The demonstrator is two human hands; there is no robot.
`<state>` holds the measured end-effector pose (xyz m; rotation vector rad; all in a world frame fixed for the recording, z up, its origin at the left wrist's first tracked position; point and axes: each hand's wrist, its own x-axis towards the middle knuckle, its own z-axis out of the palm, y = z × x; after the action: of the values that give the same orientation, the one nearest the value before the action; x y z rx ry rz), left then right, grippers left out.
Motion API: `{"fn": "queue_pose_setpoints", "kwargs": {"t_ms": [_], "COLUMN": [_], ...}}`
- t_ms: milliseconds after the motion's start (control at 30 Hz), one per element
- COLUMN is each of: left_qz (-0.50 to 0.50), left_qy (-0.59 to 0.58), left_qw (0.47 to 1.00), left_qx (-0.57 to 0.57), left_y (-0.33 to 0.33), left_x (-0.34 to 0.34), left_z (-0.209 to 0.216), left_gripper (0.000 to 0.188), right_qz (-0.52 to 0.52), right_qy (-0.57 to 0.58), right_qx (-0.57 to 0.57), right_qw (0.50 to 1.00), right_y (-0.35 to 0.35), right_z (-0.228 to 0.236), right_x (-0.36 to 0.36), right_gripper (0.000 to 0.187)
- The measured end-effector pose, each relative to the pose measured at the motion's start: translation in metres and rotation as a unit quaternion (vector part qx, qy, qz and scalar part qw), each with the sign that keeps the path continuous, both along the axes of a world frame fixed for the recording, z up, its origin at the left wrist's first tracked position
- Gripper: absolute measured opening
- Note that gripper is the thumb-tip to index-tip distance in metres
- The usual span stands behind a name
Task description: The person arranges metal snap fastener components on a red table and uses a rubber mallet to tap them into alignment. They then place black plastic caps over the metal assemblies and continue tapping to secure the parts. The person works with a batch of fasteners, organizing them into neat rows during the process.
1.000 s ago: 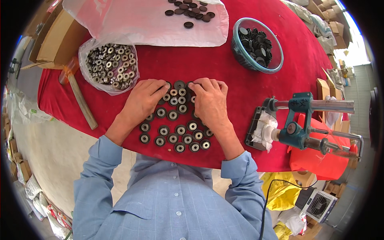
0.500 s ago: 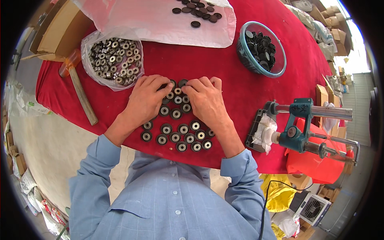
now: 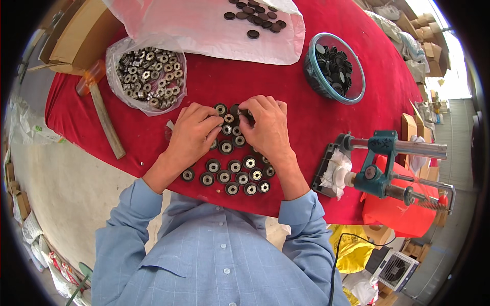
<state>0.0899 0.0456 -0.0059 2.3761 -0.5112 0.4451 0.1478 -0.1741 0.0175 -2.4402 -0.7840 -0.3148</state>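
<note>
My left hand (image 3: 195,131) hovers low over a cluster of black round caps with metal bearings seated in them. Its thumb and fingertips are pinched together beside a bare bearing (image 3: 227,130); what lies between them is hidden. Just beyond those fingertips sits a black cap with a bearing in it (image 3: 220,109). My right hand (image 3: 266,124) has its fingers closed next to a dark cap (image 3: 234,109), and whatever they grip is mostly covered. Nearer me, several more caps with bearings (image 3: 234,166) stand in loose rows on the red cloth (image 3: 286,168).
A clear bag of loose bearings (image 3: 149,79) lies far left, beside a mallet (image 3: 106,120) and cardboard box (image 3: 84,38). At the back, black discs (image 3: 252,34) rest on a white sheet (image 3: 204,35). A blue-rimmed tub (image 3: 334,69) and green hand press (image 3: 375,166) stand right.
My left hand has drawn back a little toward me, uncovering the cap with a bearing it was touching. My right fingers have stayed around the far right cap and curled more.
</note>
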Motion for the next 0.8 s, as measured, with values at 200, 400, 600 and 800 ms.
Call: {"fn": "queue_pose_setpoints", "kwargs": {"t_ms": [200,400,600,800], "left_qz": [0.019,0.090,0.091,0.063], "left_qy": [0.016,0.019,0.029,-0.016], "left_qw": [0.998,0.988,0.990,0.994], "left_qx": [-0.057,-0.121,-0.101,-0.087], "left_y": [0.000,0.019,0.023,0.017], "left_x": [0.000,-0.013,-0.025,-0.018], "left_z": [0.003,0.025,0.021,0.015], "left_gripper": [0.025,0.030,0.031,0.032], "right_qz": [0.015,0.021,0.015,-0.002], "right_qy": [-0.028,-0.038,-0.083,-0.070], "right_qx": [0.002,0.003,-0.056,-0.055], "right_qw": [0.999,0.999,0.995,0.996], "right_y": [0.008,0.001,-0.003,-0.004], "right_z": [-0.007,-0.014,-0.011,-0.011], "right_x": [0.003,0.001,-0.016,-0.019], "right_gripper": [0.017,0.019,0.031,0.038]}}
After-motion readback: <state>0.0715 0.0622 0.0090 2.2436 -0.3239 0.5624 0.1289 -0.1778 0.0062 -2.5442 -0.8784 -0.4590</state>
